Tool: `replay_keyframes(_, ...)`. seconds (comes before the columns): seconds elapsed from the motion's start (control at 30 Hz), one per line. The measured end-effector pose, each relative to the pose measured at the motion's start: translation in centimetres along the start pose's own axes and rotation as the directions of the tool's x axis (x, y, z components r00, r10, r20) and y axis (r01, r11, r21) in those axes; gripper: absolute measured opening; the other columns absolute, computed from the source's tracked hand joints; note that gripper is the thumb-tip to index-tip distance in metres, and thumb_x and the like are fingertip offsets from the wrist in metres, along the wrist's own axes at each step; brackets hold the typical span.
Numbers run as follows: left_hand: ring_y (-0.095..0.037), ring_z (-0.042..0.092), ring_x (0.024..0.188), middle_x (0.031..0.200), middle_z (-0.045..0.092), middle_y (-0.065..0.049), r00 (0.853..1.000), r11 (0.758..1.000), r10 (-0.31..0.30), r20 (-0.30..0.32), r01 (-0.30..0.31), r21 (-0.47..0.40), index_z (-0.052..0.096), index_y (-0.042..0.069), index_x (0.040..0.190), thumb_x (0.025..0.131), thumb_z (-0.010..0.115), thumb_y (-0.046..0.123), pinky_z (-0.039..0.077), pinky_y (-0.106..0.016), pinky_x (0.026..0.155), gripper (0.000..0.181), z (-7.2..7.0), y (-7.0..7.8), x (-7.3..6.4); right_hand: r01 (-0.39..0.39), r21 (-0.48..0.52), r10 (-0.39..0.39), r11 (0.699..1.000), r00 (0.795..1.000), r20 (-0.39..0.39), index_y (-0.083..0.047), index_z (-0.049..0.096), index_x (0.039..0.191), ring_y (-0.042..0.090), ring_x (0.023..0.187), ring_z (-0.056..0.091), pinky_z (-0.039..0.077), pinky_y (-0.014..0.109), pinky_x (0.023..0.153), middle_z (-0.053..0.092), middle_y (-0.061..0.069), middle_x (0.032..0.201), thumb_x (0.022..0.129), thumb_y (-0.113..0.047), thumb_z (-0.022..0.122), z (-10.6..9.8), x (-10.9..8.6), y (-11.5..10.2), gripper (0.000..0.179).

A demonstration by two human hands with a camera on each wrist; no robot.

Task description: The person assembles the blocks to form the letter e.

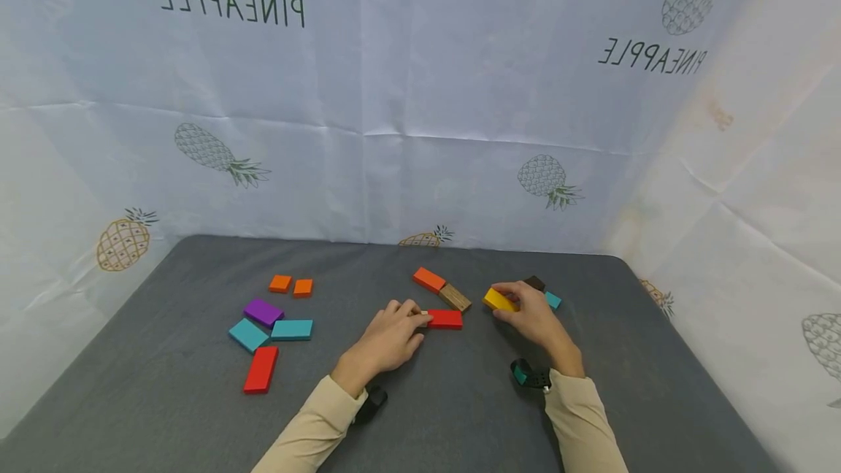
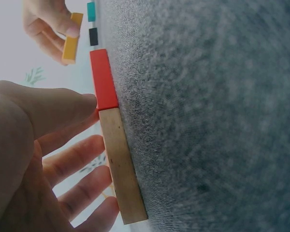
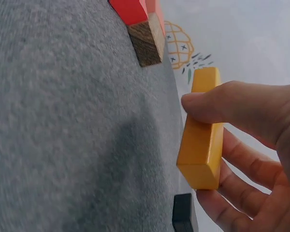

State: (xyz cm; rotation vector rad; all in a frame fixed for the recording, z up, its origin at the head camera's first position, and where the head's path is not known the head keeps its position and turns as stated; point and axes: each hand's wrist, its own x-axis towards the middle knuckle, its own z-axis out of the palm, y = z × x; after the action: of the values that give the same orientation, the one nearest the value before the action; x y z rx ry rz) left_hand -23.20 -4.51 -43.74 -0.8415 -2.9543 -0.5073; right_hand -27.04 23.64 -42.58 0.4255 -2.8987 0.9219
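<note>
My right hand [image 1: 531, 316] pinches a yellow block [image 3: 201, 140] between thumb and fingers, holding it above the table. My left hand [image 1: 388, 338] rests at the joint of two blocks set end to end: a red block [image 1: 444, 320] and a light wooden block [image 2: 123, 166]. In the left wrist view its thumb tip is at the red block's end, and the other fingers lie loosely spread along the wooden block's upper edge. From the head view the left hand covers most of that wooden block. A brown wood-grain block [image 1: 455, 298] and an orange-red block [image 1: 429, 280] run diagonally behind.
Beyond the right hand lie a black block [image 1: 534, 283] and a teal block [image 1: 553, 301]. At the left are two small orange blocks [image 1: 279, 284], a purple block [image 1: 264, 312], two teal blocks [image 1: 292, 330] and another red block [image 1: 261, 370]. A pineapple-print curtain [image 1: 394, 93] hangs behind the grey table [image 1: 460, 414].
</note>
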Motion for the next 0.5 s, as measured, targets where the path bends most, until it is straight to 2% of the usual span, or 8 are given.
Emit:
replay_keyframes(0.33,-0.023,0.049,0.107,0.124,0.056,-0.005,1.000,1.000,0.000,0.000,0.000,-0.002,0.063,0.015,0.134,0.098,0.062,0.022,0.045,-0.039,0.087,0.036,-0.1,0.1,0.0,0.041,0.004,-0.041,0.999,0.999,0.010,0.000,0.062,0.131,0.036,0.108,0.063,0.052,0.051,0.093,0.063,0.020,0.120,0.089,-0.009,0.072,0.8,1.0,-0.7,0.043)
replay_keyframes(0.5,-0.023,0.049,0.108,0.124,0.056,-0.004,1.000,1.000,-0.005,0.010,0.005,-0.006,0.063,0.015,0.135,0.099,0.062,0.022,0.045,-0.038,0.087,0.037,-0.1,0.1,0.0,0.050,-0.003,-0.050,0.999,0.998,0.023,-0.001,0.062,0.131,0.035,0.110,0.062,0.051,0.052,0.096,0.063,0.018,0.121,0.089,-0.010,0.073,1.1,1.8,-1.1,0.044)
